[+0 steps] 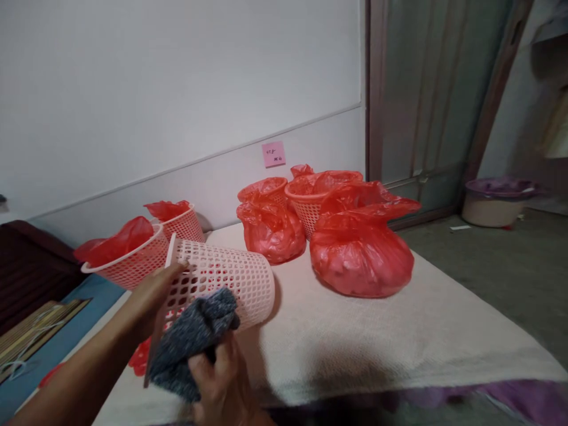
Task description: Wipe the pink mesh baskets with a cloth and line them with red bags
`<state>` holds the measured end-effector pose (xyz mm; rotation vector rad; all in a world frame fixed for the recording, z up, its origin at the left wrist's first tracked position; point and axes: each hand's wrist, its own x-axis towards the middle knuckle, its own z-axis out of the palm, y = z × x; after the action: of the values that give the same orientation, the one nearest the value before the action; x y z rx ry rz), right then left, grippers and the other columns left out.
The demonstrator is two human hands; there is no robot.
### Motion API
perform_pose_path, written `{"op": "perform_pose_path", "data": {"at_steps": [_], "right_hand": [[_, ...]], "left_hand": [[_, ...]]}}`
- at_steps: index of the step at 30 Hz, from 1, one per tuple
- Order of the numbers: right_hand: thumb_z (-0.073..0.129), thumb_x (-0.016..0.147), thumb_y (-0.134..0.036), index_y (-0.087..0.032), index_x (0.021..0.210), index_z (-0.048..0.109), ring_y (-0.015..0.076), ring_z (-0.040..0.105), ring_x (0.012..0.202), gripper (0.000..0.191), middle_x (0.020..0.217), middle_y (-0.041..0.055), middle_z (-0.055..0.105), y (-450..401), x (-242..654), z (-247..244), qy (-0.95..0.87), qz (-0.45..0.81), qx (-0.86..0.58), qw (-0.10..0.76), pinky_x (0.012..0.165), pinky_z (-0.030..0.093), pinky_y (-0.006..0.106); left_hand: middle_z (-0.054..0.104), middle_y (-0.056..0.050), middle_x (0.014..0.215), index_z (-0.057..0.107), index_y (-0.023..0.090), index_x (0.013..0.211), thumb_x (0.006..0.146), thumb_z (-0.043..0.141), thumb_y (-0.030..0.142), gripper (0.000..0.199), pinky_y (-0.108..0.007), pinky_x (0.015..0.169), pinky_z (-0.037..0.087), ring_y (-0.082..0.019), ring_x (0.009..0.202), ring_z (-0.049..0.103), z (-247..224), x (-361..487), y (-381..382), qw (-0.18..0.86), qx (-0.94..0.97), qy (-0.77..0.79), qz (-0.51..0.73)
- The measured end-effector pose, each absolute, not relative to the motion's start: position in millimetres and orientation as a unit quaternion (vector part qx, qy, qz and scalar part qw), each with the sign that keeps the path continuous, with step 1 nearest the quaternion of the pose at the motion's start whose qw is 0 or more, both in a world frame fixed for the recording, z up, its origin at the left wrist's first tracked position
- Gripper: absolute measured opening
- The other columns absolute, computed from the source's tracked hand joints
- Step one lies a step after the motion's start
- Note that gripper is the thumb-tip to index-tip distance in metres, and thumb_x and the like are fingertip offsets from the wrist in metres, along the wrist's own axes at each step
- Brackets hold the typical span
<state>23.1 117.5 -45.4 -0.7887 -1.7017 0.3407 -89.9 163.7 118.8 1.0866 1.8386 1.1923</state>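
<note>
A light pink plastic basket (248, 278) with a lattice wall lies tipped on its side over the cream cloth surface, its rim toward the left. My left hand (155, 293) grips that rim, the thumb on the outer wall and the other fingers hidden. Bunched in my right hand (224, 378) is a dark grey-blue cloth (195, 337), which rests against the basket's near side by the rim. Bits of red plastic (140, 357) show below the basket's rim.
Two red-lined baskets (144, 257) stand at the left. Two filled red bags (361, 260) sit in front of more red-lined baskets by the wall. A pink note (274, 154) hangs above; a bin (494, 204) stands on the floor at right.
</note>
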Motion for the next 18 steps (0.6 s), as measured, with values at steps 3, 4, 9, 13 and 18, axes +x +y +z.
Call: {"op": "perform_pose_path", "data": {"at_steps": [3, 4, 9, 13, 18], "right_hand": [[0.057, 0.055, -0.012, -0.022, 0.143, 0.039, 0.0344, 0.046, 0.123, 0.090, 0.139, 0.0162, 0.041, 108.0, 9.4, -37.3, -0.750, 0.110, -0.263, 0.597, 0.099, 0.045, 0.049], [0.056, 0.056, -0.011, -0.023, 0.144, 0.038, 0.0335, 0.046, 0.123, 0.090, 0.138, 0.0159, 0.042, 109.8, 7.2, -37.5, -0.741, 0.110, -0.265, 0.607, 0.099, 0.045, 0.049], [0.056, 0.063, -0.009, -0.024, 0.130, 0.053, 0.0308, 0.052, 0.115, 0.068, 0.126, 0.0145, 0.048, 146.8, 15.1, -59.1, -0.672, 0.151, -0.367, 0.625, 0.093, 0.049, 0.046], [0.052, 0.072, -0.008, -0.018, 0.123, 0.055, 0.0292, 0.056, 0.111, 0.052, 0.116, 0.0148, 0.055, 181.4, 35.5, -76.7, -0.553, 0.188, -0.508, 0.632, 0.090, 0.051, 0.045], [0.054, 0.069, -0.007, -0.017, 0.123, 0.053, 0.0272, 0.061, 0.104, 0.055, 0.108, 0.0124, 0.059, 154.2, 31.3, -64.6, -0.563, 0.224, -0.456, 0.652, 0.086, 0.054, 0.041]], "left_hand": [[0.073, -0.010, 0.080, 0.065, 0.014, 0.089, 0.081, 0.061, 0.039, 0.026, -0.027, 0.057, 0.055, -0.019, 0.062, 0.068, 120.9, -80.4, 159.9, 0.401, 0.370, 0.700, 0.461], [0.072, -0.010, 0.080, 0.065, 0.014, 0.091, 0.082, 0.060, 0.039, 0.027, -0.027, 0.057, 0.055, -0.019, 0.063, 0.068, 120.8, -77.6, 159.2, 0.422, 0.357, 0.692, 0.464], [0.068, -0.006, 0.068, 0.063, 0.013, 0.087, 0.088, 0.054, 0.028, 0.018, -0.026, 0.053, 0.054, -0.017, 0.056, 0.065, 116.1, -72.6, 161.4, 0.488, 0.328, 0.641, 0.493], [0.067, -0.004, 0.066, 0.062, 0.013, 0.086, 0.090, 0.052, 0.025, 0.016, -0.025, 0.050, 0.053, -0.015, 0.051, 0.062, 114.1, -68.5, 160.2, 0.485, 0.319, 0.638, 0.505], [0.065, -0.004, 0.064, 0.060, 0.014, 0.081, 0.092, 0.047, 0.028, 0.022, -0.026, 0.049, 0.054, -0.015, 0.050, 0.062, 114.3, -58.5, 155.2, 0.500, 0.295, 0.624, 0.524]]}}
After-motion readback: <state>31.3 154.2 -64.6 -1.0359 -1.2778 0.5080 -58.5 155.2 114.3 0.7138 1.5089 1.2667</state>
